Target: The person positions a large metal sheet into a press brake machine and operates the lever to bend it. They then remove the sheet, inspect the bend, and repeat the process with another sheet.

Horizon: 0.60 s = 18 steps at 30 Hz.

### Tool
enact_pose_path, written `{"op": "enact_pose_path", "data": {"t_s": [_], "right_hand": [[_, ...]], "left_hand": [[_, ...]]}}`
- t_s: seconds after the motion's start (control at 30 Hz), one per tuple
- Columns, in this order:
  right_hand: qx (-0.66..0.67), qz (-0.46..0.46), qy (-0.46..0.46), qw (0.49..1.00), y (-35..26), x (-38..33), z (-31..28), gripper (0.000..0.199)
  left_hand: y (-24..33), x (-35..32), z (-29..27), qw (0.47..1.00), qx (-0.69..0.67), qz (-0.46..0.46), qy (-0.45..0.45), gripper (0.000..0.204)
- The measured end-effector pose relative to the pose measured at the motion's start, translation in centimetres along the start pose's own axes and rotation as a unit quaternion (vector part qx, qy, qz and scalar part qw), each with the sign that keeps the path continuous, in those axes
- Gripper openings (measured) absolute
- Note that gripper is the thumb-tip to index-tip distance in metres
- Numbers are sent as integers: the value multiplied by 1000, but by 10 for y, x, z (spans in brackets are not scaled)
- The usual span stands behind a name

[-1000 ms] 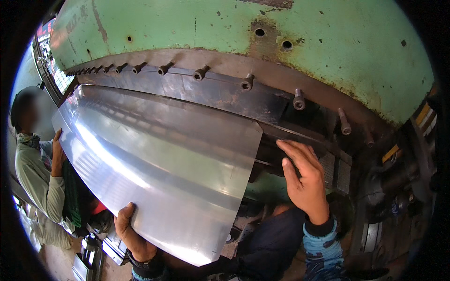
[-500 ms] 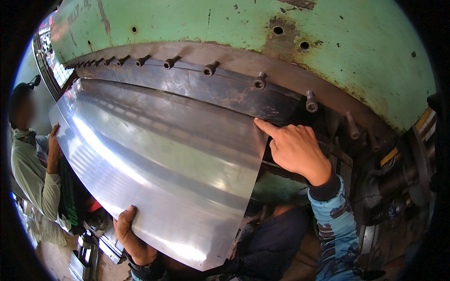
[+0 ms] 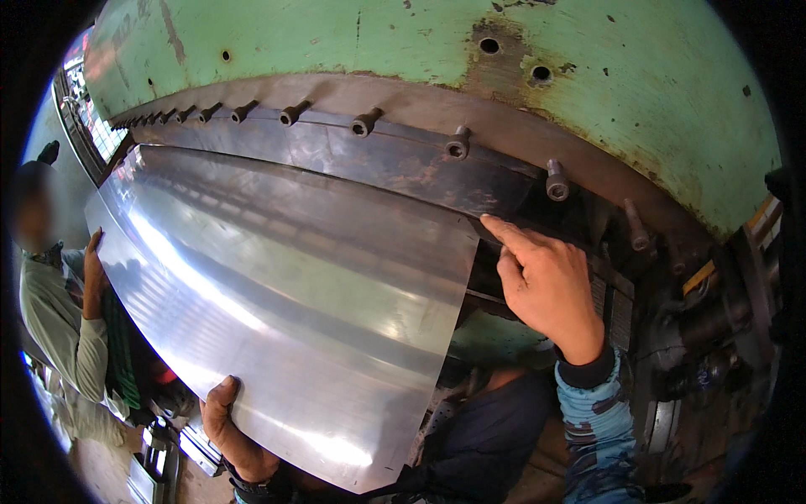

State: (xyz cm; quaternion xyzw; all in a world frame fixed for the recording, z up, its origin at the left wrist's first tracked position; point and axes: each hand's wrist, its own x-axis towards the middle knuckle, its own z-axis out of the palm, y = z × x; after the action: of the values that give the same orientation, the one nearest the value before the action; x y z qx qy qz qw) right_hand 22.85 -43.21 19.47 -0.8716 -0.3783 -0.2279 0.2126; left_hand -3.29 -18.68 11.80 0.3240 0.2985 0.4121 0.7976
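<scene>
A large shiny metal sheet (image 3: 302, 294) slants down toward me from a long machine, its far edge along the dark steel blade (image 3: 403, 172). My left hand (image 3: 228, 424) grips the sheet's near left edge, thumb on top and fingers hidden underneath. Beside the sheet's far right corner is my right hand (image 3: 554, 286), holding nothing. Its index finger points out at the blade line, the thumb stands apart, and the other fingers curl. Whether the fingertip touches metal I cannot tell. At the far left, a co-worker's hand (image 3: 94, 273) holds the sheet's left edge.
The green machine beam (image 3: 336, 42) spans the top, with a row of protruding bolts (image 3: 457, 143) under it. A co-worker (image 3: 59, 319) stands at the left. Metal blocks (image 3: 151, 470) lie on the floor lower left. Dark machine parts (image 3: 705, 336) crowd the right side.
My right hand has shifted right, its fingertip moving from the sheet's far corner to just past it. My left hand keeps its grip. The view has shifted slightly.
</scene>
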Motion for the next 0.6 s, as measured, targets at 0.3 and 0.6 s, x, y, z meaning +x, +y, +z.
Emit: {"op": "enact_pose_path", "data": {"t_s": [0.3, 0.6], "right_hand": [[396, 228, -48, 888, -6, -33, 34, 41], [596, 351, -52, 720, -6, -14, 54, 30]], "left_hand": [[1, -2, 14, 999, -24, -9, -33, 25], [2, -9, 19, 999, -28, -43, -9, 38]]}}
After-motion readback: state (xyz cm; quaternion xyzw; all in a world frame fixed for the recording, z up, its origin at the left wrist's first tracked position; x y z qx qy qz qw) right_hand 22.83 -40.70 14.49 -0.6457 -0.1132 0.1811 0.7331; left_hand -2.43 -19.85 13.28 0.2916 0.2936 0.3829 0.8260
